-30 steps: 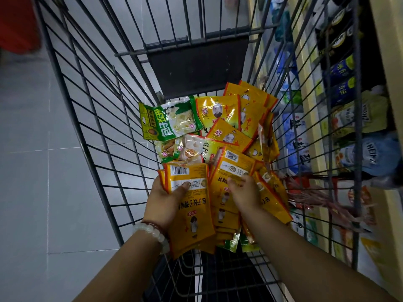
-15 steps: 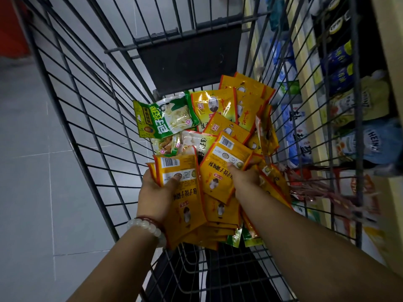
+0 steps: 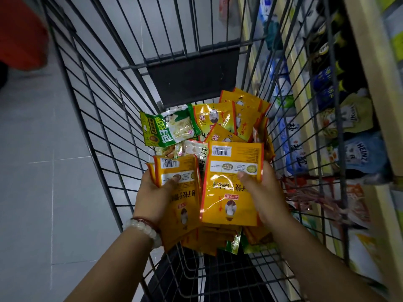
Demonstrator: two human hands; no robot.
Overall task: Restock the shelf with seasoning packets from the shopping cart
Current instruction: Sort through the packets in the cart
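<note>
Both your forearms reach forward and down, side by side. Your left hand (image 3: 155,189) grips a stack with the thumb curled over its face, a bead bracelet at that wrist. Your right hand (image 3: 262,192) pinches a packet, thumb on top.

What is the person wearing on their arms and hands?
Both forearms are bare, with no sleeves showing and no gloves on either hand. The left hand has two bracelets at its wrist: a chunky white bead bracelet and a thin dark red one beside it. The right hand wears nothing.
</note>
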